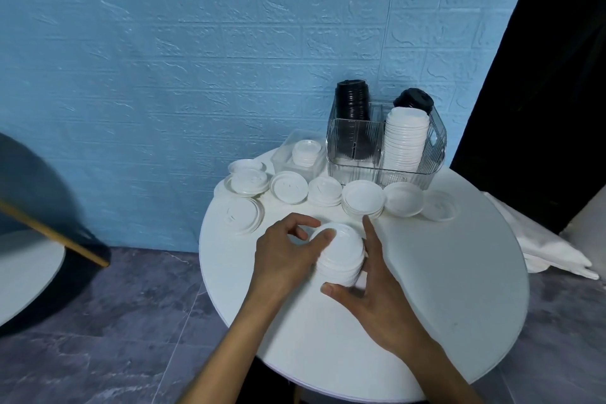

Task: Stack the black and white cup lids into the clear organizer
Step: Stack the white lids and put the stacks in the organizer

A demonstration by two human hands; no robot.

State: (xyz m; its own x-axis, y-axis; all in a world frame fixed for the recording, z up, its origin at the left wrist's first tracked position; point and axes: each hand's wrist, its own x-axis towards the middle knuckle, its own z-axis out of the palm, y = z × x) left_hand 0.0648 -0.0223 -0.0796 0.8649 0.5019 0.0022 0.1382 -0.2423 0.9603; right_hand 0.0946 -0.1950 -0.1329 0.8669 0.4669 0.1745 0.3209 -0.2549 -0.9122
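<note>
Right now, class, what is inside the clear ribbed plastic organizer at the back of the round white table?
The clear ribbed plastic organizer holds a tall stack of white lids and two stacks of black lids. The right black stack's lower part is hidden behind the white one.

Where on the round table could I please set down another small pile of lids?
Bare room lies on the table right of the hands, between the held stack of white lids and the right rim, and near the front rim. It is crowded at the back, where loose lids line up before the clear organizer.
</note>
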